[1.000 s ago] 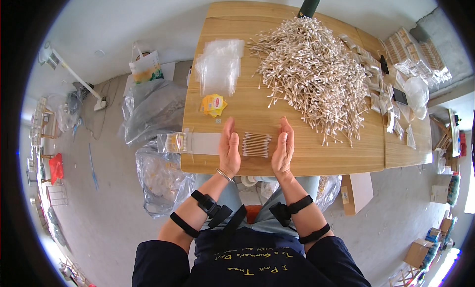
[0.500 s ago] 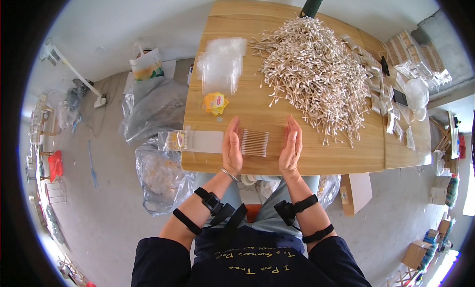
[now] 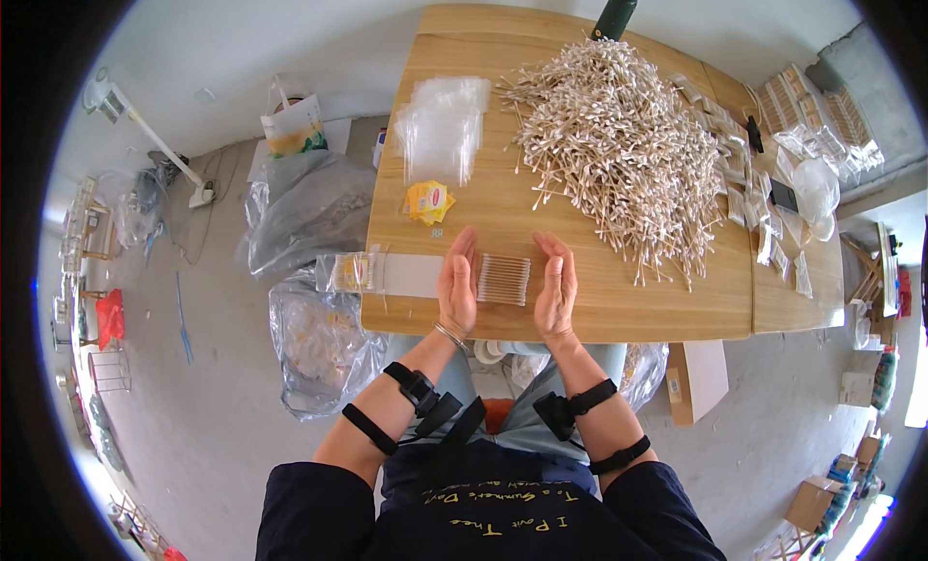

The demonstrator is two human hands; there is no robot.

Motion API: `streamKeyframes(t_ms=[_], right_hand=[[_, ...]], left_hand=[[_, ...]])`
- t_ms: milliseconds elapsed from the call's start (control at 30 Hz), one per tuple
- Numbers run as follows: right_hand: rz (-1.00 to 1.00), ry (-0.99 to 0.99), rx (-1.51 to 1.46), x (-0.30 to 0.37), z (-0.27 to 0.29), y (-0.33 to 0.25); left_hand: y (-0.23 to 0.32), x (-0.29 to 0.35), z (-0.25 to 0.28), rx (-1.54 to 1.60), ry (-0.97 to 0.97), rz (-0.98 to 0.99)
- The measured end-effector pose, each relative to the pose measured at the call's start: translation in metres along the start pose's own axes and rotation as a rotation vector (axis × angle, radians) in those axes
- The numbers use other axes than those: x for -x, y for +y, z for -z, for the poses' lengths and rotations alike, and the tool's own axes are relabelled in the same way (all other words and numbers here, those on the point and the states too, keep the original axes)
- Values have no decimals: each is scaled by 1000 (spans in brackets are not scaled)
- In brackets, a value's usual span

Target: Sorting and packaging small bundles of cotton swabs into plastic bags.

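A neat row of cotton swabs (image 3: 503, 279) lies flat near the table's front edge, sticks running left to right. My left hand (image 3: 457, 286) stands on edge at the row's left end, fingers stretched out and palm facing it. Opposite it, my right hand (image 3: 556, 286) is held on edge, slightly apart from the row's right end, fingers extended and a little curved. Left of my left hand lies a white strip (image 3: 413, 275), partly hidden by that hand. At the strip's outer end is a clear packet of swabs (image 3: 353, 272).
A large heap of loose swabs (image 3: 619, 155) covers the middle of the wooden table (image 3: 657, 315). Clear plastic bags (image 3: 442, 131) and yellow cards (image 3: 428, 202) lie at the left. A dark green bottle (image 3: 617, 10) stands behind. Filled packets and a phone (image 3: 784, 196) are at right.
My right hand has moved left, closer to the right ends of the swab row. My left hand stays by the row's other end. The whole view has shifted slightly.
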State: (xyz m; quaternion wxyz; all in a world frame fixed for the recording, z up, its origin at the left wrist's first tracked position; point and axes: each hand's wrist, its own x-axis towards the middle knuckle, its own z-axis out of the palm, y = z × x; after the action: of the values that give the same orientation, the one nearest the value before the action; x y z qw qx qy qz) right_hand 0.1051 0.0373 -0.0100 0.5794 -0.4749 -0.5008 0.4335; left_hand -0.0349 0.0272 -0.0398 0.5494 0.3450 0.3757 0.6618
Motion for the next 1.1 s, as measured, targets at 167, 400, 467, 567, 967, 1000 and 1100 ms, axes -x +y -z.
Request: streamKeyframes(t_ms=[167,400,467,567,967,1000,1100], right_hand=[[29,-44,2,4,-19,10],[26,-15,-106,7,-16,19],[17,-26,-52,11,-17,16],[13,-33,27,15,-21,8],[217,-402,865,20,11,-2],[212,-549,1084,23,13,-5],[258,-604,1224,31,7,-9]], left_hand=[[-2,-2,2,-54,-59,14],[3,-2,-3,-12,-52,1],[3,0,0,-52,-36,11],[-4,-2,12,-103,-82,-31],[-3,-2,6,-61,-64,-35],[-2,-2,5,-59,-67,-34],[0,-3,3,-39,-62,7]])
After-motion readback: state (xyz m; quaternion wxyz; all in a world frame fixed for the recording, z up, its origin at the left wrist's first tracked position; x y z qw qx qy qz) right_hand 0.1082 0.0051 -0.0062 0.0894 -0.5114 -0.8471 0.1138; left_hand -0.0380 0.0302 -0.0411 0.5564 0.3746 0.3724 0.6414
